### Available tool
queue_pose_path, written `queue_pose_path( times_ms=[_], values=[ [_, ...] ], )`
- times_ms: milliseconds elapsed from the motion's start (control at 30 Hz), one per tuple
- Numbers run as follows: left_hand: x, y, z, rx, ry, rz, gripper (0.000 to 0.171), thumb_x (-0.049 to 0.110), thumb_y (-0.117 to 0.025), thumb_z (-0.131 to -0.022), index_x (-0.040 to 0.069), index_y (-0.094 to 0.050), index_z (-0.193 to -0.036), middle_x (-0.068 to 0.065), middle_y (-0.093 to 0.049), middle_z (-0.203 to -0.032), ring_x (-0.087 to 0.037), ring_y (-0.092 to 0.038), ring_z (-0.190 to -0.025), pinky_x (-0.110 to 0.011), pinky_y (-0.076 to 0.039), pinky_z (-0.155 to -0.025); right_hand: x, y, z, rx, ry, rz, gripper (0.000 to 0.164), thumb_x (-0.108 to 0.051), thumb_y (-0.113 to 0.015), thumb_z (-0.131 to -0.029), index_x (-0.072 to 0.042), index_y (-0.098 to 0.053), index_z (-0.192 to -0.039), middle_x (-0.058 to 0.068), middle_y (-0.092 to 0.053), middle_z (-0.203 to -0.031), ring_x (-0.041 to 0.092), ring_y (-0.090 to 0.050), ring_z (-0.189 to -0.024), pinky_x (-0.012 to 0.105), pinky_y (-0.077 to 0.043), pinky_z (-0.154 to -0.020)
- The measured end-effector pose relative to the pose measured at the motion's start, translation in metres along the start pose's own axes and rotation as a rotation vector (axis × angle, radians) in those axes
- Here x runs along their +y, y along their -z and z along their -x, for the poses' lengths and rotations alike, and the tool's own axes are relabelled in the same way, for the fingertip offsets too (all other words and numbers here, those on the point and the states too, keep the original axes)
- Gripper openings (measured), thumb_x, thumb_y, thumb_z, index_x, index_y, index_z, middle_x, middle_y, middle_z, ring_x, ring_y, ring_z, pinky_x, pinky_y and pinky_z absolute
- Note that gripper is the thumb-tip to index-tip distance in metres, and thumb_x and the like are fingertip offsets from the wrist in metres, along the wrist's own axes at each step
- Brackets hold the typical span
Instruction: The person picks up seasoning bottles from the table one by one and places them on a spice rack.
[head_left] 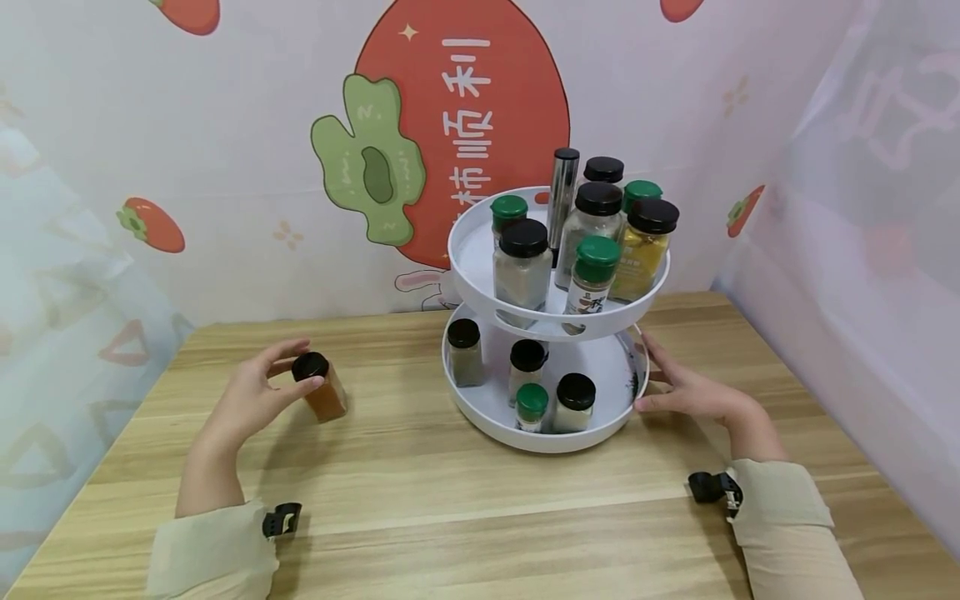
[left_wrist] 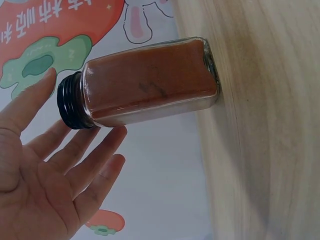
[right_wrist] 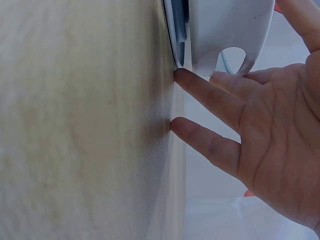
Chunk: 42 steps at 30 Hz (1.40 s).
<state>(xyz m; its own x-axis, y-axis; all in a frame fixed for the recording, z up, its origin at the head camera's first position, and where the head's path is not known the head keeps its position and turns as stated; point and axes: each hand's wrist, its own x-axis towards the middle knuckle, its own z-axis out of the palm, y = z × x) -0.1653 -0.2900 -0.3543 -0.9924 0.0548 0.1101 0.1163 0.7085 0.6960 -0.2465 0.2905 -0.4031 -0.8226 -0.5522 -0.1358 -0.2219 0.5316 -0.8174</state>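
A square glass jar of reddish-brown powder (left_wrist: 150, 80) with a black cap (head_left: 310, 365) stands upright on the table at left. My left hand (head_left: 255, 392) is around its cap, thumb on the near side and fingers beyond. Those fingers are spread and fairly straight in the left wrist view. At right stands a white two-tier round rack (head_left: 551, 442). My right hand (head_left: 693, 390) touches the lower tier's right side, fingers extended and thumb at the rim. In the right wrist view some fingertips (right_wrist: 182, 76) reach the tray's bottom edge, near an oval cutout.
Several spice jars with black or green caps fill the upper tier, including a yellow jar (head_left: 641, 254) and a tall silver-and-black cylinder (head_left: 562, 196). Smaller jars (head_left: 573, 404) stand on the lower tier. A printed backdrop (head_left: 262, 142) hangs behind the wooden table (head_left: 420, 517).
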Motion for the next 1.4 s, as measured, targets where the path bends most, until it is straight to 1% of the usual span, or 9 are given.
queue_pose_path(
  times_ms=[233, 433, 733, 933, 1100, 1233, 1400],
  values=[
    [-0.0013, -0.0028, -0.0028, -0.037, 0.026, 0.013, 0.069, 0.032, -0.068, -0.095, 0.005, -0.038, -0.151, -0.026, -0.043, -0.15, -0.053, -0.045, -0.132, -0.065, -0.048, -0.099, -0.0006, -0.0006, 0.0005, 0.001, 0.001, 0.0, 0.112, -0.02, -0.072, -0.091, -0.005, 0.018, -0.156, 0.032, 0.002, -0.162, 0.062, -0.025, -0.139, 0.075, -0.023, -0.111],
    [-0.0023, -0.0041, -0.0036, -0.048, 0.052, 0.02, 0.069, 0.03, -0.069, -0.095, 0.006, -0.038, -0.151, -0.027, -0.042, -0.15, -0.053, -0.046, -0.132, -0.063, -0.048, -0.099, -0.0013, -0.0004, 0.0005, 0.001, 0.003, -0.001, 0.112, -0.019, -0.072, -0.091, -0.007, 0.019, -0.156, 0.033, 0.002, -0.162, 0.063, -0.025, -0.139, 0.075, -0.023, -0.111],
    [-0.004, -0.0046, -0.0033, -0.009, 0.053, 0.007, 0.061, 0.025, -0.068, -0.095, 0.004, -0.045, -0.147, -0.027, -0.047, -0.147, -0.051, -0.049, -0.13, -0.061, -0.05, -0.098, -0.0006, -0.0002, 0.0003, -0.003, 0.0, -0.001, 0.112, -0.019, -0.071, -0.091, -0.008, 0.019, -0.156, 0.033, 0.002, -0.162, 0.064, -0.024, -0.139, 0.075, -0.023, -0.111],
    [-0.0053, -0.0047, -0.0042, -0.021, 0.069, 0.01, 0.062, 0.025, -0.07, -0.094, 0.003, -0.045, -0.146, -0.029, -0.047, -0.146, -0.052, -0.051, -0.129, -0.061, -0.051, -0.098, 0.0003, -0.0001, 0.0002, -0.003, 0.002, 0.0, 0.112, -0.019, -0.071, -0.091, -0.008, 0.019, -0.156, 0.032, 0.002, -0.162, 0.063, -0.025, -0.139, 0.075, -0.024, -0.111],
    [-0.0076, -0.005, -0.0049, -0.022, 0.083, 0.008, 0.06, 0.025, -0.07, -0.093, 0.002, -0.047, -0.144, -0.029, -0.049, -0.144, -0.051, -0.051, -0.129, -0.06, -0.051, -0.098, 0.0006, 0.0, 0.0, -0.004, 0.003, -0.004, 0.112, -0.019, -0.071, -0.091, -0.008, 0.019, -0.156, 0.032, 0.002, -0.162, 0.063, -0.025, -0.139, 0.075, -0.023, -0.111],
    [-0.0088, -0.0052, -0.005, -0.009, 0.079, 0.001, 0.058, 0.025, -0.071, -0.093, 0.002, -0.049, -0.142, -0.027, -0.053, -0.14, -0.049, -0.053, -0.127, -0.059, -0.052, -0.098, 0.0002, 0.0004, -0.0001, -0.003, 0.005, -0.005, 0.111, -0.019, -0.071, -0.091, -0.008, 0.019, -0.156, 0.033, 0.002, -0.162, 0.063, -0.025, -0.139, 0.075, -0.023, -0.111],
    [-0.0096, -0.0051, -0.0042, 0.004, 0.066, -0.005, 0.058, 0.025, -0.072, -0.093, 0.002, -0.051, -0.141, -0.026, -0.056, -0.136, -0.049, -0.055, -0.125, -0.058, -0.052, -0.097, 0.0001, 0.0004, 0.0002, -0.003, 0.003, 0.004, 0.112, -0.019, -0.071, -0.091, -0.01, 0.019, -0.157, 0.032, 0.002, -0.162, 0.063, -0.025, -0.138, 0.075, -0.024, -0.11]
  ],
)
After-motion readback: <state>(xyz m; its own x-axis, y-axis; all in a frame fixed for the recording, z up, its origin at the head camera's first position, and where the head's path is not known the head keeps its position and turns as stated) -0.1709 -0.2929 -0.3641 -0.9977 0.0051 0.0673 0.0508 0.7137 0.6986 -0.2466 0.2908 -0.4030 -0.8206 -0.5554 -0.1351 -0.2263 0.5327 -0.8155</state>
